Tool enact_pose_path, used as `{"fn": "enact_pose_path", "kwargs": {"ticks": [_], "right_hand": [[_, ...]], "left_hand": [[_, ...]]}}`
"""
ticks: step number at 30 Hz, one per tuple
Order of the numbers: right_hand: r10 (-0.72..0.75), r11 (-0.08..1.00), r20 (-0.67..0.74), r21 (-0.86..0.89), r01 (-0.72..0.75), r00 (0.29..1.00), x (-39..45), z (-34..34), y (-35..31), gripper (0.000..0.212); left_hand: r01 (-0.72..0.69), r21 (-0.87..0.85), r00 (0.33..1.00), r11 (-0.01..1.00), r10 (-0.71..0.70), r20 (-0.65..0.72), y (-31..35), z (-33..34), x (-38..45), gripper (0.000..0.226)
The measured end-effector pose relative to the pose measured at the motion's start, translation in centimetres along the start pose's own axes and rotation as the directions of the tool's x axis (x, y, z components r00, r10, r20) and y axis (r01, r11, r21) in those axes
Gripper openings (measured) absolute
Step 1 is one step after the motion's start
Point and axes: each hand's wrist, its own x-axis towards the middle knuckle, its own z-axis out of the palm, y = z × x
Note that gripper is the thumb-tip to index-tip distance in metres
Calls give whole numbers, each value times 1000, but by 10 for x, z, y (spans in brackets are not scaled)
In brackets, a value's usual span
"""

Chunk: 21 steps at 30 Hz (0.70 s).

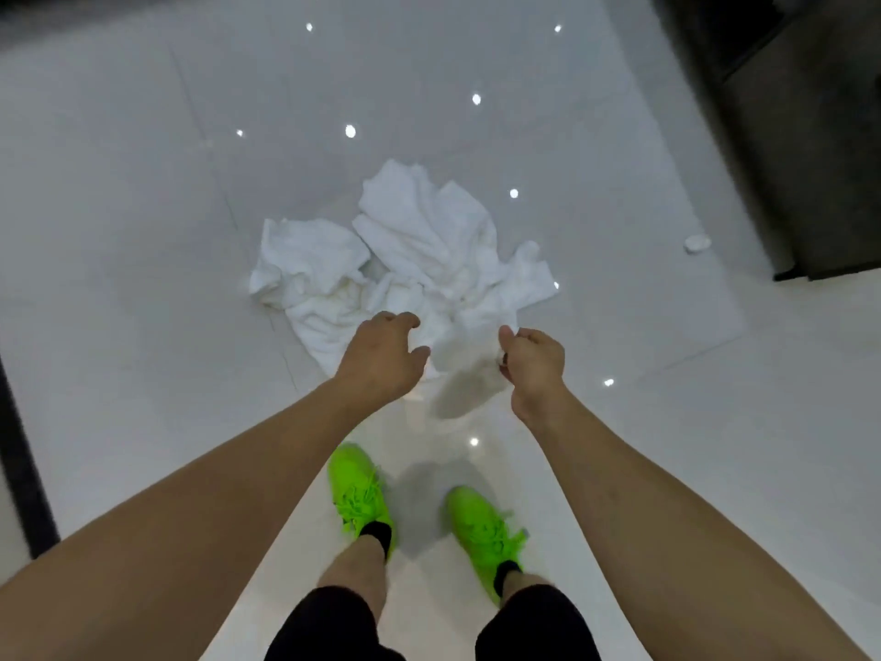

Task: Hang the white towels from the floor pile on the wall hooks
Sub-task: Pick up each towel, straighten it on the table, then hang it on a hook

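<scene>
A crumpled pile of white towels (410, 250) lies on the glossy white tiled floor in front of me. My right hand (534, 364) is pinched shut on the near edge of a white towel (469, 374), and a fold of it hangs lifted just above the floor between my hands. My left hand (381, 355) hovers at the pile's near edge, its fingers curled and apart, holding nothing that I can see. No wall hooks are in view.
My green shoes (362, 493) stand just behind the pile. A dark cabinet or door (810, 136) fills the upper right. A small white object (697, 242) lies near its base. A dark strip (24, 460) runs along the left edge.
</scene>
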Motion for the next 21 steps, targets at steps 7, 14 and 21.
{"fn": "enact_pose_path", "kwargs": {"ticks": [7, 14, 21], "right_hand": [[-205, 965, 333, 226, 133, 920, -137, -150, -225, 20], [-475, 835, 436, -52, 548, 765, -220, -351, -342, 22], [-688, 712, 219, 22, 702, 692, -246, -541, -403, 15]], "left_hand": [[-307, 87, 927, 948, 318, -200, 271, -137, -61, 47], [-553, 227, 724, 802, 597, -345, 512, -180, -157, 39], [-753, 102, 631, 650, 757, -166, 702, -135, -206, 23]]}}
